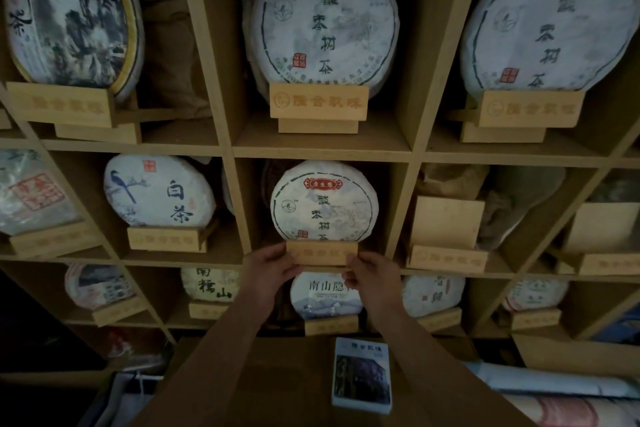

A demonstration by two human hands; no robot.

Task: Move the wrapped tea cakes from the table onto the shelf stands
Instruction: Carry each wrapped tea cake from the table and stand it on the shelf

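A white-wrapped tea cake (323, 201) with a red label and dark characters stands upright on a wooden stand (322, 253) in the middle compartment of the middle shelf row. My left hand (270, 267) pinches the stand's left end. My right hand (369, 270) pinches its right end, thumb on the front face. Both forearms reach up from the bottom of the view. To the right, a wooden stand (446, 258) with a bare backboard holds no cake.
The wooden grid shelf (322, 151) holds many wrapped cakes on stands above, below and to either side. A small printed box (362, 374) lies on a brown surface (277, 385) under my arms. Another bare stand (604, 262) is at far right.
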